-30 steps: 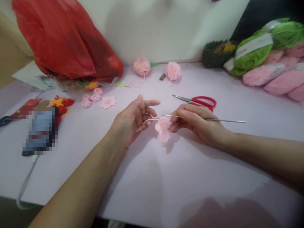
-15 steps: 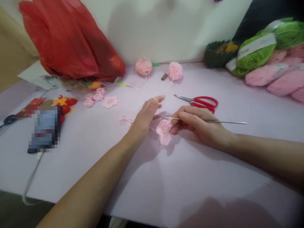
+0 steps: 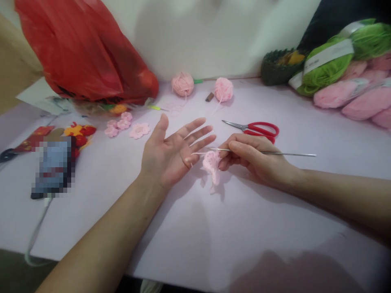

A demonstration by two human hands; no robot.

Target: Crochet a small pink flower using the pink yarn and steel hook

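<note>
My right hand (image 3: 253,156) pinches a thin metal crochet hook (image 3: 288,154), its tip pointing left. Close under that tip hangs a pink crocheted piece (image 3: 211,165), touching the right fingertips. Palm up, my left hand (image 3: 171,156) is spread with its fingers apart. A strand of pink yarn (image 3: 198,153) runs from the crocheted piece to the left hand and loops round its little finger. Behind the right hand lie red-handled scissors (image 3: 262,129), blades pointing left.
Two pink yarn balls (image 3: 182,84) stand near the wall. Pink crocheted flowers (image 3: 139,130) lie left of centre, before a red plastic bag (image 3: 88,53). A blurred-out device (image 3: 53,167) with a white cable is at left. Green yarn skeins (image 3: 330,65) and pink ones fill the back right.
My left hand has turned palm up and spread its fingers, with yarn now visible round the little finger. The crocheted piece has twisted narrower; the right hand keeps its grip on the hook.
</note>
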